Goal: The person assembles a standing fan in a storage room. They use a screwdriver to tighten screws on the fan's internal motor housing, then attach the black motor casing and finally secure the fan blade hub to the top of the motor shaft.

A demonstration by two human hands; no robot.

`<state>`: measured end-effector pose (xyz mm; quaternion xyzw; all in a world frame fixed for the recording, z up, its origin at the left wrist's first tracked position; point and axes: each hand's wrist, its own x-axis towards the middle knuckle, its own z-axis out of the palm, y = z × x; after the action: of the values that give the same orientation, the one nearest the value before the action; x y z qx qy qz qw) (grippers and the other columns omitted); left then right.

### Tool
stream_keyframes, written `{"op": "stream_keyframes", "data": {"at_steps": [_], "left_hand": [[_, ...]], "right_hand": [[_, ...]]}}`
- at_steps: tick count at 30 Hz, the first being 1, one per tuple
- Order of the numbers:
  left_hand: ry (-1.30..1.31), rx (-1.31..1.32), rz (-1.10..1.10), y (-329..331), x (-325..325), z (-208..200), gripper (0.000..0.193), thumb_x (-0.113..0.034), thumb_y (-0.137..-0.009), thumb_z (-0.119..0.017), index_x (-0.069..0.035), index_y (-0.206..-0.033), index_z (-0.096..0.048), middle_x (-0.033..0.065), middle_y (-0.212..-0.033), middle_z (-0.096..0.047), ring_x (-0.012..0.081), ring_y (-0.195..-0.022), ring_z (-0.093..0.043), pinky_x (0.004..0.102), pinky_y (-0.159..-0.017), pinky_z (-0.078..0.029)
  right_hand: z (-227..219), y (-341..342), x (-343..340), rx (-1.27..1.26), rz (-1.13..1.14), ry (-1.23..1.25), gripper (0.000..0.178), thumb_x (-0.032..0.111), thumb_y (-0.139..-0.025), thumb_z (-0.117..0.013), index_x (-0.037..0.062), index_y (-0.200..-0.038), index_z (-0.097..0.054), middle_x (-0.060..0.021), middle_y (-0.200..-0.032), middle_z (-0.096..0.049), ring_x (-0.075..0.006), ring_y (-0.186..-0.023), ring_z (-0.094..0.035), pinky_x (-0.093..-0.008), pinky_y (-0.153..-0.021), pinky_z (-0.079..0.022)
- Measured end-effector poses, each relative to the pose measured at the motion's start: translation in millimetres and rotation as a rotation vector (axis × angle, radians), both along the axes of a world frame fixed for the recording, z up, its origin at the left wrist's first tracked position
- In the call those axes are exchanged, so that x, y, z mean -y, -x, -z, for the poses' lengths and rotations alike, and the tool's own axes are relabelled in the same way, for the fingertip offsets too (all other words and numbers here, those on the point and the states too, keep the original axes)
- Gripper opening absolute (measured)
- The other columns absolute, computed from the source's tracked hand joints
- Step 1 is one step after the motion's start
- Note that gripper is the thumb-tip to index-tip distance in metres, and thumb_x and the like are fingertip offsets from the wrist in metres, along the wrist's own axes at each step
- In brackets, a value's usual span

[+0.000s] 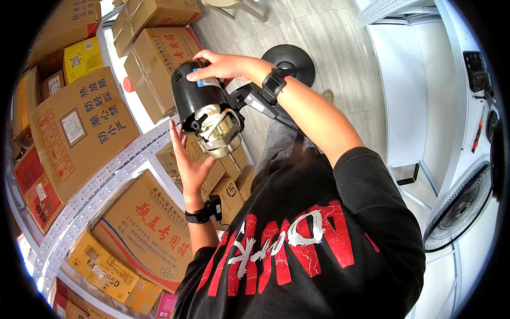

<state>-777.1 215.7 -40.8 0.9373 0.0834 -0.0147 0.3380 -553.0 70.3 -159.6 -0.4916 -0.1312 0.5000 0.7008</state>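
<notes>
A fan head with a black plastic motor cover [187,101] and its bare metal motor [220,133] is in front of me, the shaft pointing down. My right hand [220,68] grips the cover from above, fingers curled over it beside a blue and white label. My left hand [190,162] is open beside the motor, fingers stretched up toward the cover's lower edge and thumb close to the motor's underside; whether it touches is hard to tell. From the motor, a dark neck joins a grey pole section [260,103] that passes under my right wrist.
A round black stand base [297,57] rests on the floor beyond my right forearm. Cardboard boxes [85,127] fill a white metal rack [106,181] on the left. A fan grille [459,207] leans at the right by a white shelf; a red-handled screwdriver [478,133] lies above it.
</notes>
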Motion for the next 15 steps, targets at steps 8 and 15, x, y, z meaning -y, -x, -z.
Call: {"op": "stream_keyframes", "data": {"at_steps": [8,15], "left_hand": [[-0.011,0.013,0.026,-5.8,7.1,-5.6,0.121,0.003,-0.059,-0.077,-0.010,-0.160,-0.012,0.0168,-0.166,-0.015,0.0357,-0.147,-0.032,0.0493,-0.114,-0.034],[-0.019,-0.033,0.048,-13.0,23.4,-13.6,0.119,0.000,-0.062,-0.082,-0.008,-0.159,-0.014,0.0184,-0.166,-0.013,0.0360,-0.152,-0.018,0.0466,-0.119,-0.028]], "right_hand": [[-7.8,3.6,-0.6,-0.006,0.029,-0.050,0.104,0.061,-0.072,-0.080,0.0123,-0.151,-0.033,-0.0193,-0.137,-0.051,-0.0309,-0.122,-0.055,-0.0469,-0.090,-0.051],[-6.0,5.7,-4.8,0.080,-0.031,0.000,0.105,0.062,-0.073,-0.078,0.0094,-0.151,-0.032,-0.0205,-0.141,-0.049,-0.0319,-0.124,-0.054,-0.0460,-0.090,-0.051]]}}
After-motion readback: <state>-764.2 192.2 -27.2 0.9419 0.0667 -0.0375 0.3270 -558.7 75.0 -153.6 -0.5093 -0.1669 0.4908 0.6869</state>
